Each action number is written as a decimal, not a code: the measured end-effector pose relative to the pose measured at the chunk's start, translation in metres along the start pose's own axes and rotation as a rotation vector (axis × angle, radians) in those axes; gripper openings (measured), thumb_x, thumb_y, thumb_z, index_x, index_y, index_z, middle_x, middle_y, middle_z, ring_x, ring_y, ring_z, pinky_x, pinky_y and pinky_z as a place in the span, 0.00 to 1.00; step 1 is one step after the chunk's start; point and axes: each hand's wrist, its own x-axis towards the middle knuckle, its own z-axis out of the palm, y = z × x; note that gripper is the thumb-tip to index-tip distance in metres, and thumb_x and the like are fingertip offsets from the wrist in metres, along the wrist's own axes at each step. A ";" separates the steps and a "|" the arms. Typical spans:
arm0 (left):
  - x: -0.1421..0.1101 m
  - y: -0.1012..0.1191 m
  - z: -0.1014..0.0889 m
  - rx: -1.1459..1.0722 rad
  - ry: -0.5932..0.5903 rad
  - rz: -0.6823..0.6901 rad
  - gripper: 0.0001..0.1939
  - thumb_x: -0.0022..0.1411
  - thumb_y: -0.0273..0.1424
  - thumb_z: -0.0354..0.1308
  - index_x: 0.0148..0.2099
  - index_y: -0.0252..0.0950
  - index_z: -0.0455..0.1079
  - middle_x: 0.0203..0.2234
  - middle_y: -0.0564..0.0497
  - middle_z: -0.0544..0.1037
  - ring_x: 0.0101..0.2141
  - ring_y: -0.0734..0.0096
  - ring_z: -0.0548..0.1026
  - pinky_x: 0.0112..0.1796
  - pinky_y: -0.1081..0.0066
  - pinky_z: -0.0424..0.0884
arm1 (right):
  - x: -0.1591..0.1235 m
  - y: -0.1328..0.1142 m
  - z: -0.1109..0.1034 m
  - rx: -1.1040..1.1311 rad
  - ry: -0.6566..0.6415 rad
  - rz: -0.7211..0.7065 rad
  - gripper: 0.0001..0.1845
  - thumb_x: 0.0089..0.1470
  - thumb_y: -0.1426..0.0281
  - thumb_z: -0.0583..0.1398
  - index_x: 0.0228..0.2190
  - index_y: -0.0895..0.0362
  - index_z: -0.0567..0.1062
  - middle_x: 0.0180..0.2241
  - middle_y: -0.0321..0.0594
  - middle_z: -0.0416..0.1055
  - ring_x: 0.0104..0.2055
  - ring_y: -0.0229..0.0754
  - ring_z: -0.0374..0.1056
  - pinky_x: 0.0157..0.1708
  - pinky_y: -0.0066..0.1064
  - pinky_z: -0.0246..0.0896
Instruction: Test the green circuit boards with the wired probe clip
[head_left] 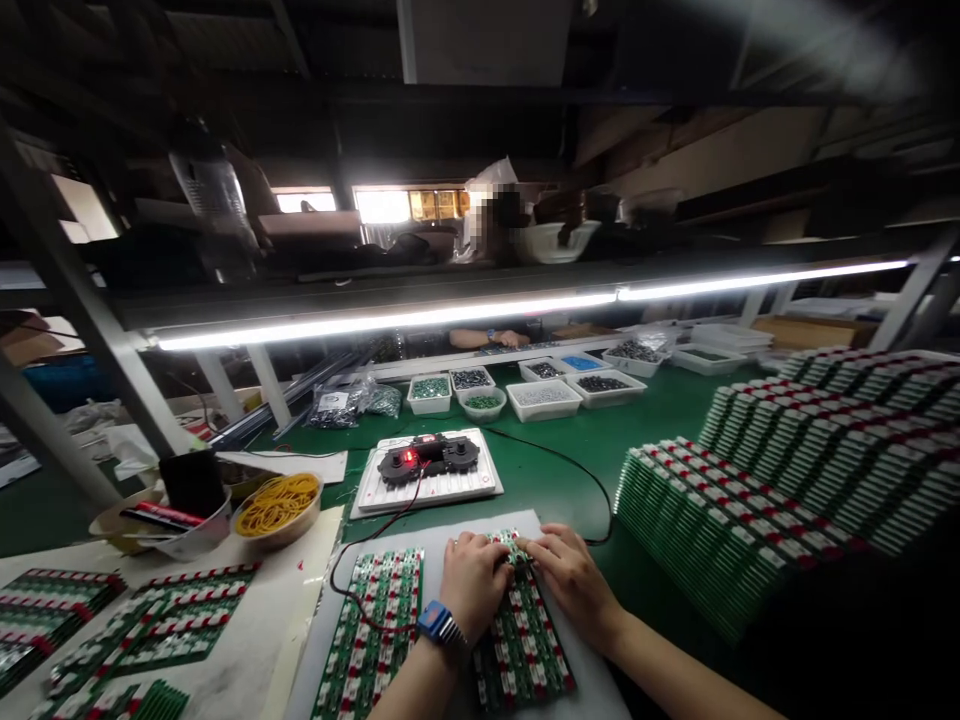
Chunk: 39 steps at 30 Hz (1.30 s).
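A green circuit board panel (529, 645) with rows of white and red parts lies on a pale mat (442, 690). Over its far end, my left hand (474, 580) has its fingers curled inward, the tips at the board. From the other side, my right hand (570, 575) brings its thumb and fingers together at the same far edge. Whatever small piece may be between the fingertips is too small to make out. A blue wrist strap (436, 620) with a cord is on my left wrist. Beside my left forearm lies another board panel (382, 610).
Tall stacks of board panels (682, 530) stand at the right. Behind the mat, a black device (427, 458) with a red display rests on a white tray (480, 482). Further back are bins of small parts (544, 398). Yellow rubber bands (277, 507) fill a bowl at left. A co-worker's hand (510, 339) shows beyond.
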 end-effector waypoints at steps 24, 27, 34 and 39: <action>-0.004 0.005 0.000 -0.032 -0.009 -0.061 0.09 0.61 0.32 0.56 0.42 0.44 0.75 0.38 0.50 0.77 0.47 0.57 0.69 0.54 0.49 0.55 | -0.003 0.000 -0.003 -0.012 0.022 -0.040 0.12 0.60 0.75 0.54 0.42 0.54 0.74 0.41 0.40 0.75 0.49 0.49 0.65 0.48 0.43 0.62; -0.005 0.005 0.000 -0.029 -0.013 -0.065 0.09 0.61 0.32 0.56 0.42 0.44 0.75 0.38 0.50 0.77 0.47 0.57 0.68 0.55 0.48 0.55 | -0.004 0.002 -0.002 0.002 0.020 -0.043 0.12 0.60 0.75 0.53 0.42 0.54 0.73 0.42 0.39 0.75 0.49 0.50 0.65 0.48 0.43 0.62; -0.005 0.008 -0.002 -0.012 -0.025 -0.061 0.10 0.62 0.32 0.55 0.44 0.47 0.75 0.38 0.50 0.77 0.46 0.58 0.68 0.55 0.46 0.55 | -0.003 0.004 -0.003 0.006 -0.044 -0.068 0.14 0.60 0.76 0.53 0.45 0.54 0.73 0.43 0.39 0.75 0.52 0.52 0.62 0.49 0.46 0.60; -0.002 0.012 -0.002 0.031 -0.018 -0.052 0.09 0.61 0.32 0.57 0.40 0.45 0.77 0.35 0.48 0.76 0.47 0.55 0.66 0.57 0.45 0.50 | 0.005 -0.001 -0.010 0.002 -0.114 0.005 0.12 0.60 0.74 0.54 0.40 0.50 0.75 0.39 0.37 0.76 0.48 0.53 0.63 0.46 0.48 0.60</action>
